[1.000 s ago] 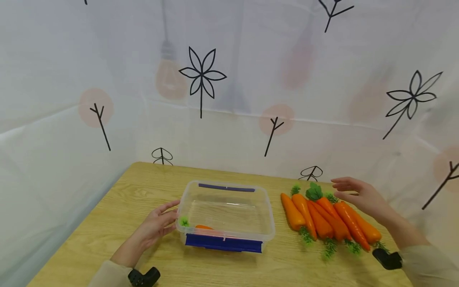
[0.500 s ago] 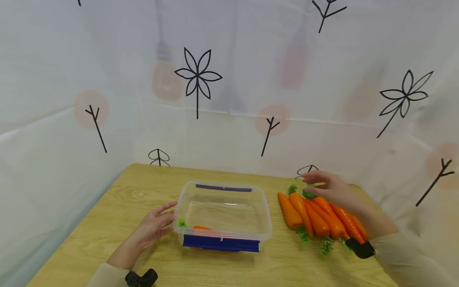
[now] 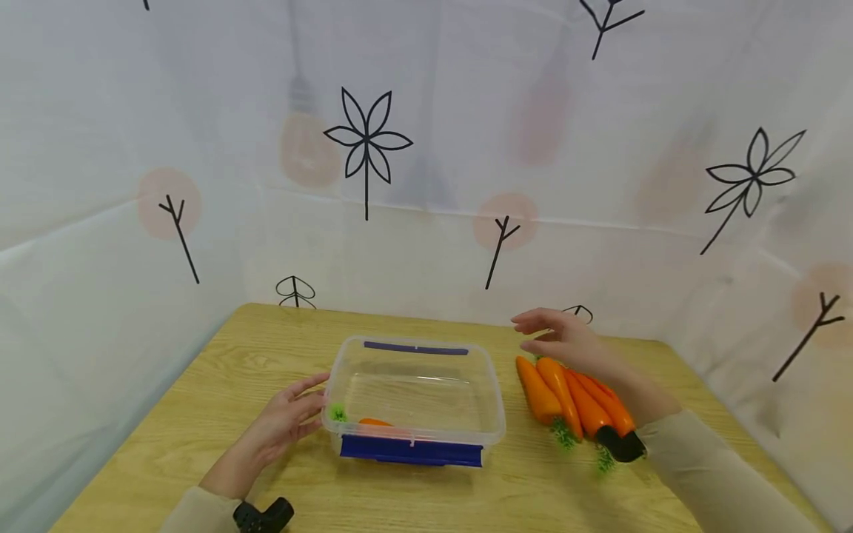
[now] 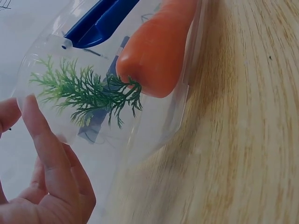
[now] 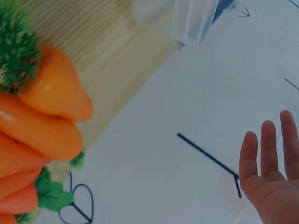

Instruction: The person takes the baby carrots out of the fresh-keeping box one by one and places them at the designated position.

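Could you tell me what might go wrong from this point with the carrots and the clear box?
1. The right hand hovers open over the carrot pile; the carrots lie tight together, so lifting one may roll its neighbours toward the table edge.
2. The left hand only touches the clear plastic box with straight fingers, so the light box might slide if a carrot is dropped in.
3. The carrot in the box lies against the near wall, which could crowd the next one.

Both hands (image 3: 283, 420) (image 3: 566, 342) open, fingers relaxed
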Tool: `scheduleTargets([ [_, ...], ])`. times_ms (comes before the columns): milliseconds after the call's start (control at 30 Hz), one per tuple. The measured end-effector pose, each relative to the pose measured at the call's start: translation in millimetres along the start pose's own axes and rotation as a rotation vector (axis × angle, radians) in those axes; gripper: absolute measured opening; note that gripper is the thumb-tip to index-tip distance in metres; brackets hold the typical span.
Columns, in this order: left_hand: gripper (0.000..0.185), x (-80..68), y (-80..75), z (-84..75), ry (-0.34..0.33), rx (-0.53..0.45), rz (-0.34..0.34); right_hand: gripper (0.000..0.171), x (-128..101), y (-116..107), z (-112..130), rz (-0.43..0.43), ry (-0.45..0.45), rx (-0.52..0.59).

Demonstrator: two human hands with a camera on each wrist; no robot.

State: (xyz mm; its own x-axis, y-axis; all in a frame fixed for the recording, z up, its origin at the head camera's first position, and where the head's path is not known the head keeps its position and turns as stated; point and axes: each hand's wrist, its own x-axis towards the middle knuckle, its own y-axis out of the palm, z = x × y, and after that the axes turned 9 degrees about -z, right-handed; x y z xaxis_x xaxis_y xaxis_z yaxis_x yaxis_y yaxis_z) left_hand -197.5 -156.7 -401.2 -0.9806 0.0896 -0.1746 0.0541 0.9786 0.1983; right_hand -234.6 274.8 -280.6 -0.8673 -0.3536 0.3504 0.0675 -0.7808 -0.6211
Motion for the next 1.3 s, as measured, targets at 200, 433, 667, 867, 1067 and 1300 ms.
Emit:
scheduleTargets([
  [200, 0.061, 1.4, 0.8, -1.2, 0.006, 0.022, -0.032, 0.034, 11.4, 17.9, 5.5, 0.035, -0.049, 0.001],
  [433, 0.060, 3.4, 1.6, -1.3, 0.012, 0.031, -0.019, 0.035, 28.4, 38.9, 11.3, 0.130, -0.088, 0.028],
  [667, 0.059, 2.9, 3.6, -2.7, 0.000, 0.019, -0.038, 0.036, 47.9, 61.7, 20.3, 0.266, -0.117, 0.065],
  [867, 0.059, 0.3, 2.2, -3.4, -0.003, 0.025, -0.055, 0.036, 62.0, 80.1, 27.4, 0.367, -0.106, 0.086],
  [1067, 0.060, -0.7, 0.4, -2.4, -0.004, 0.014, -0.047, 0.036, 75.9, 97.8, 33.4, 0.480, -0.117, 0.076],
  [1300, 0.060, 0.3, 1.3, -2.8, 0.007, 0.025, -0.034, 0.034, 86.1, 118.4, 38.8, 0.609, -0.135, 0.088],
])
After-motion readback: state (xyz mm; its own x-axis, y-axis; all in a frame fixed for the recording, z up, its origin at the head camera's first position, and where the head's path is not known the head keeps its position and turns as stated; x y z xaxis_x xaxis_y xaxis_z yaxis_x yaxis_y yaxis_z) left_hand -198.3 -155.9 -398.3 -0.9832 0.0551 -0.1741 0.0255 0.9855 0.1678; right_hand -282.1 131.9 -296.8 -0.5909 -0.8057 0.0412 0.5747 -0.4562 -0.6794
